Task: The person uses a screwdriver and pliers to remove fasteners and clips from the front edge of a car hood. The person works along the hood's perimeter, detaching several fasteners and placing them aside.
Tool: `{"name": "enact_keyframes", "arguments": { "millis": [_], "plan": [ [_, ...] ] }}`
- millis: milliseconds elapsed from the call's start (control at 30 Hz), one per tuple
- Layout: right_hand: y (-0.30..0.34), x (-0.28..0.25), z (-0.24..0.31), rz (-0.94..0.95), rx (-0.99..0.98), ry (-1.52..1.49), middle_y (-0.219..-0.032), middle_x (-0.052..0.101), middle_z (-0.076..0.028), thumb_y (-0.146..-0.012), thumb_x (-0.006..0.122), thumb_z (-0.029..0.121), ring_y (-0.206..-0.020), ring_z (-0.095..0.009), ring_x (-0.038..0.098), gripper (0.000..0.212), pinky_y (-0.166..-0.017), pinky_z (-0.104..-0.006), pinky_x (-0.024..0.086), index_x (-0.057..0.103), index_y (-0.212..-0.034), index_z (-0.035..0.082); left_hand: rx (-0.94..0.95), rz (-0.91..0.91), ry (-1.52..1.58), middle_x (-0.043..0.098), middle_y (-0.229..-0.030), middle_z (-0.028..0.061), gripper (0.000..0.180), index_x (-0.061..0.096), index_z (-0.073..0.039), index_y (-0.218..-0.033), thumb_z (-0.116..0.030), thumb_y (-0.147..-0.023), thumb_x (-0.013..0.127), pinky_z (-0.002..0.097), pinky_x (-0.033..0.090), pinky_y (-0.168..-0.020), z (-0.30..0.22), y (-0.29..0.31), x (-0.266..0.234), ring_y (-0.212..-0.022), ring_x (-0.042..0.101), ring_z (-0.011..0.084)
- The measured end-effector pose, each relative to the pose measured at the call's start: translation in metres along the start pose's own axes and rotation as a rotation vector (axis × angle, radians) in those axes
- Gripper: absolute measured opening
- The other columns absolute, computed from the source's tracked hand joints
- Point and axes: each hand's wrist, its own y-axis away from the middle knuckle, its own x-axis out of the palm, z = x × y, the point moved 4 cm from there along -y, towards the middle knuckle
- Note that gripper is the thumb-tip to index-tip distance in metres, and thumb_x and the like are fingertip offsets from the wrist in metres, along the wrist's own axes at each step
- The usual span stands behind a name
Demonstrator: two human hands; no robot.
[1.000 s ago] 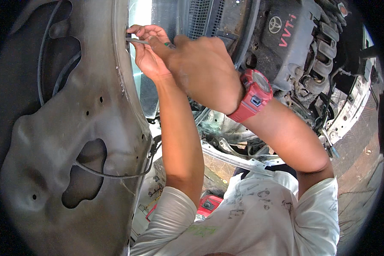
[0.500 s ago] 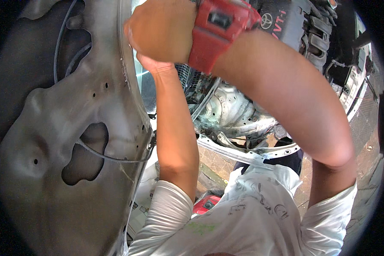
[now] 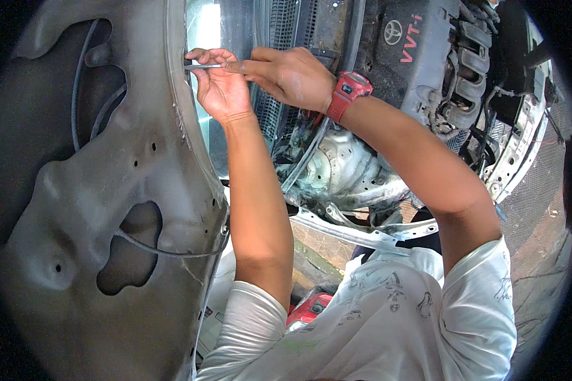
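A slim silver metal tool (image 3: 203, 66) lies across the fingers of my left hand (image 3: 225, 92), its far tip at the edge of the raised hood (image 3: 152, 120). My left palm is turned up, with the thumb and curled fingers closed about the tool. My right hand (image 3: 292, 76) reaches in from the right, and its fingertips pinch the tool's near end. The exact kind of tool is too small to tell. On my right wrist is a red watch (image 3: 349, 92). Behind both hands lies the windshield glass (image 3: 232, 32).
Right of my hands spreads the engine bay, with a dark engine cover (image 3: 388, 57) and a pale metal strut tower (image 3: 330, 159). A cable (image 3: 171, 254) hangs across an opening in the hood. A red object (image 3: 311, 308) sits low beside my shirt.
My right hand has come down and to the right from the hood's edge, baring my left hand and the silver tool. The right elbow has dropped slightly inward.
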Motion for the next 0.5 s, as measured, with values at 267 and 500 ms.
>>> {"name": "enact_keyframes", "arguments": {
  "millis": [267,500],
  "plan": [
    [0.005,0.0,0.02,-0.01,0.089,-0.06,-0.09,0.063,-0.011,-0.093,0.072,0.012,-0.072,-0.037,0.068,0.05,-0.064,-0.0493,0.054,0.066,-0.141,0.023,0.039,0.01,0.071,0.067,-0.119,-0.0023,0.03,0.061,-0.009,-0.126,-0.004,-0.098,0.071,0.0384,0.048,-0.108,0.005,-0.002,-0.001,-0.102,0.061,0.0148],
    [-0.025,-0.023,0.037,0.041,0.279,-0.372,-0.083,0.073,-0.022,-0.089,0.073,0.014,-0.077,-0.038,0.073,0.025,-0.07,-0.0473,0.058,0.079,-0.113,0.013,0.006,-0.011,-0.019,0.068,-0.108,-0.0003,0.018,0.064,-0.01,-0.124,-0.01,-0.106,0.062,0.0385,0.049,-0.108,0.002,-0.005,-0.008,-0.104,0.063,0.0141]
  ]
}}
